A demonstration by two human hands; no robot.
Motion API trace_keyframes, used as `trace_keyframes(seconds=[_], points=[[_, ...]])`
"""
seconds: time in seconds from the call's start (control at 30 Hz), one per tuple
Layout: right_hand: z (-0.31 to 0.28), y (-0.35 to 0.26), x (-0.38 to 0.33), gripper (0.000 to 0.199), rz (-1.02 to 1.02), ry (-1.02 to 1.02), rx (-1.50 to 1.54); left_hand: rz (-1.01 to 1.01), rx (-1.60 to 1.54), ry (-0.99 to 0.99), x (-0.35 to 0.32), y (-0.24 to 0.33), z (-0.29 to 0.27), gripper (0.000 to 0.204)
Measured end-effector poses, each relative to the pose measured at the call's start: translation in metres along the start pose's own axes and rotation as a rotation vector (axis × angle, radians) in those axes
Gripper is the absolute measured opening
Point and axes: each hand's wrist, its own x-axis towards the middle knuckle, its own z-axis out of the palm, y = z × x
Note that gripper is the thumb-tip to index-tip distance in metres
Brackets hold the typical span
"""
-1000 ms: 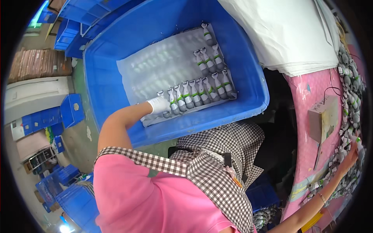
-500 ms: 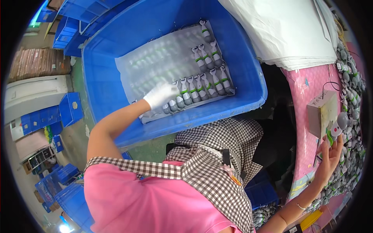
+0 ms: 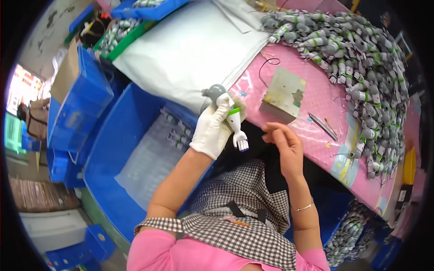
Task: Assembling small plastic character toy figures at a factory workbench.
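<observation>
The gloved left hand (image 3: 212,128) has left the blue bin (image 3: 113,149) and is now mid-frame, closed around a small grey-and-white toy (image 3: 233,119) with a green band. The bare right hand (image 3: 285,147) has come in just beside it, fingers loosely curled and empty, so the piece looks out for hand work.

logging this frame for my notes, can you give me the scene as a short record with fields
left hand: white glove, fingers closed around a grey and white toy figure with a green band, held above the table edge
right hand: bare, fingers curled, holding nothing that shows, a thin bracelet on the wrist
table: pink top, a flat metal plate on it
pile: many similar grey figures heaped along the far side
left side: blue bin holding a clear tray
</observation>
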Motion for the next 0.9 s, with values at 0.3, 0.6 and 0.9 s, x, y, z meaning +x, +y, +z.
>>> trace_keyframes(seconds=[0.3, 0.6, 0.9], points=[[0.015, 0.017, -0.008, 0.051, 0.255, -0.403, 0.842, -0.012, -0.030, -0.076, -0.004, -0.011, 0.016, 0.050], [0.031, 0.038, -0.012, 0.035, 0.237, -0.175, 1.331, 0.027, 0.129, -0.105, -0.004, -0.021, 0.034, 0.045], [-0.025, -0.007, -0.018, 0.041, -0.225, -0.118, -0.161, -0.050, -0.053, -0.271, 0.007, -0.015, 0.045, 0.042]])
